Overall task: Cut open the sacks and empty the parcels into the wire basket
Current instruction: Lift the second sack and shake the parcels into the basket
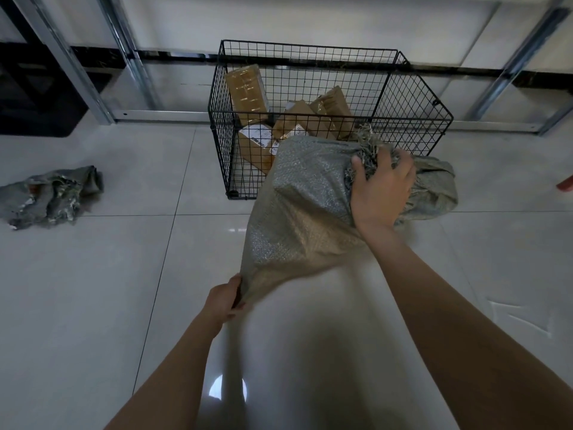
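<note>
Grey sack (pixel 304 206) lies at the wire basket (pixel 409 100) rim, right hand (pixel 383 187) gripping its frayed mouth, left hand (pixel 224 297) pinching its corner.

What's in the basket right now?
Several brown parcels lie in the basket, one showing a white label. The held sack covers its near right part, so that is hidden.

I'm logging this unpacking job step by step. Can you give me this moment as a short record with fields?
left hand: grips the lower corner of the sack
right hand: grips the sack's frayed end, near the basket's rim
sack: bulging, in front of the basket
basket: on the floor, several brown parcels inside
crumpled sack: lies on the floor, far left
</note>
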